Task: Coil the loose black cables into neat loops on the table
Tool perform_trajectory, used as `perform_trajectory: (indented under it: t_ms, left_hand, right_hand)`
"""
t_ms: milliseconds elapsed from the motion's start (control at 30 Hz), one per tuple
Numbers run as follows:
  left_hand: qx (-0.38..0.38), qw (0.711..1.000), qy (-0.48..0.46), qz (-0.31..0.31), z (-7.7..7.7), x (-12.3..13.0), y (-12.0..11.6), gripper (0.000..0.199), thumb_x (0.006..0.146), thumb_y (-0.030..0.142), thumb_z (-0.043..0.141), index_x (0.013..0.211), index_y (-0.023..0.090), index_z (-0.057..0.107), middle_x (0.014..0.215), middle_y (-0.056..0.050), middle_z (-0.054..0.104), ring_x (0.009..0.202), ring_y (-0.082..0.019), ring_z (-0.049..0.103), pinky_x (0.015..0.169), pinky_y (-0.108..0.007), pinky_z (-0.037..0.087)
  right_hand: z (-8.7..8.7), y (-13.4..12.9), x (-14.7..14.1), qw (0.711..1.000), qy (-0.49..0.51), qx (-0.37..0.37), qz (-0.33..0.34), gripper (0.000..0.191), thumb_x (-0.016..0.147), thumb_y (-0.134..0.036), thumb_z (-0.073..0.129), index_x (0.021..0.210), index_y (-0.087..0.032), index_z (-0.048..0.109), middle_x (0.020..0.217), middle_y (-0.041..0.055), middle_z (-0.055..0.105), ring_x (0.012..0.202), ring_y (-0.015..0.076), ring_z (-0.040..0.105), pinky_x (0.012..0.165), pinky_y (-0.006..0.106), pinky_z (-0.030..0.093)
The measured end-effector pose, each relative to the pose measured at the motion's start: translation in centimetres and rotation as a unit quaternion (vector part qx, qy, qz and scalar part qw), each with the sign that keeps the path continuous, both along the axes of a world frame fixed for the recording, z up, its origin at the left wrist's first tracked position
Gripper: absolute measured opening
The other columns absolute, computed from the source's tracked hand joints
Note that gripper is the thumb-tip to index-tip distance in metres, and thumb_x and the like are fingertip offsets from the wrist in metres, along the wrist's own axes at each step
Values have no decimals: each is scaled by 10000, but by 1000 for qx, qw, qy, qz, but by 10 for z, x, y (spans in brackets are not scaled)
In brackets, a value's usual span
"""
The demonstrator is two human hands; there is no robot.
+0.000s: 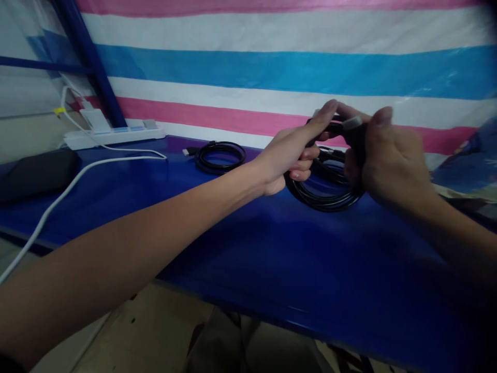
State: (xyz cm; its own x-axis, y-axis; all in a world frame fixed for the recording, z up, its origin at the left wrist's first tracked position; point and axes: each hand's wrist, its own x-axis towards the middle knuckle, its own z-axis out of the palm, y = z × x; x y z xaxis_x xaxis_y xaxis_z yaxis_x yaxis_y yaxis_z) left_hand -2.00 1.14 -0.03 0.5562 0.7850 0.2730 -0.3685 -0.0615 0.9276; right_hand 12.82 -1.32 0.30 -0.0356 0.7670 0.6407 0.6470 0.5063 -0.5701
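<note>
A coiled black cable (328, 203) is between my two hands above the right half of the blue table. My left hand (297, 147) is closed on the coil's left side, its thumb pointing up and to the right. On the other side my right hand (392, 153) grips the cable too, its thumb raised and the picture there slightly smeared. A pale metal plug end (351, 123) shows near the top, between the hands. Fingers hide part of the coil, and I cannot tell whether its lower edge touches the table.
Another black cable coil (220, 157) with a metal plug lies on the blue table (248, 259). At the left are a white power strip (116, 135) with a charger, a white cord (58, 199) and a black case (39, 176). A striped sheet (272, 67) hangs behind.
</note>
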Motion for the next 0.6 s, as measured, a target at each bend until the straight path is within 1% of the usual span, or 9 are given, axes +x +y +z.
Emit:
perform_trajectory:
  t_ms: [100,167,267,333,367,433,500,533,600]
  left_hand:
    - [-26,1000,-5,-15,1,-3,1,566,799,710,392,787,151,479,495,101,222,360,8,151,379,-181,110]
    - [-33,998,-14,-46,2,-4,1,600,826,717,295,785,145,475,483,97,232,348,13,151,390,-181,110]
    - [-14,997,-14,-74,4,-6,2,489,890,600,347,770,143,471,482,95,248,337,20,135,384,-177,96]
    - [1,998,1,-65,3,-6,3,417,894,533,423,748,144,461,496,87,305,337,25,141,369,-170,95]
    - [7,999,14,-51,2,-5,4,400,894,514,438,742,145,459,510,78,347,335,25,161,361,-167,103]
    - [28,999,44,-13,-2,-4,7,368,897,484,449,755,145,476,544,55,426,330,22,209,348,-163,126]
    - [58,996,68,17,-5,-4,10,341,887,468,475,792,142,508,567,39,469,327,17,242,344,-163,143]
    - [74,994,76,24,-6,-4,12,330,879,462,496,810,141,521,573,36,480,325,19,246,345,-162,143]
    - [100,991,86,27,-5,-7,14,310,863,448,533,828,140,534,586,31,501,321,28,245,348,-158,138]
  right_hand:
    - [-1,0,1,999,8,42,12,449,933,-468,391,1247,-229,603,486,-30,436,415,47,371,424,214,276]
    - [-2,2,2,998,34,44,34,404,921,-436,440,1207,-227,634,476,-35,433,407,48,374,415,209,274]
    - [0,5,3,984,138,-10,113,499,852,-414,571,1327,-277,501,545,-64,502,371,45,395,399,202,297]
    - [1,7,4,955,216,-91,181,629,786,-406,654,1354,-299,405,635,-72,571,342,39,377,383,202,301]
    - [2,7,5,938,237,-138,212,596,755,-408,683,1287,-274,450,654,-63,592,332,34,359,371,199,291]
    - [2,8,8,913,236,-221,248,388,696,-425,724,974,-192,586,592,-37,584,342,34,355,361,192,285]
    - [2,10,12,903,208,-267,265,338,652,-433,748,662,-159,549,487,-21,523,379,49,398,383,187,323]
    - [2,10,14,901,192,-277,273,352,644,-426,752,601,-157,529,451,-21,491,396,54,416,399,181,339]
    - [4,9,16,898,156,-289,293,291,655,-394,743,633,-156,578,420,-30,453,415,56,430,421,166,351]
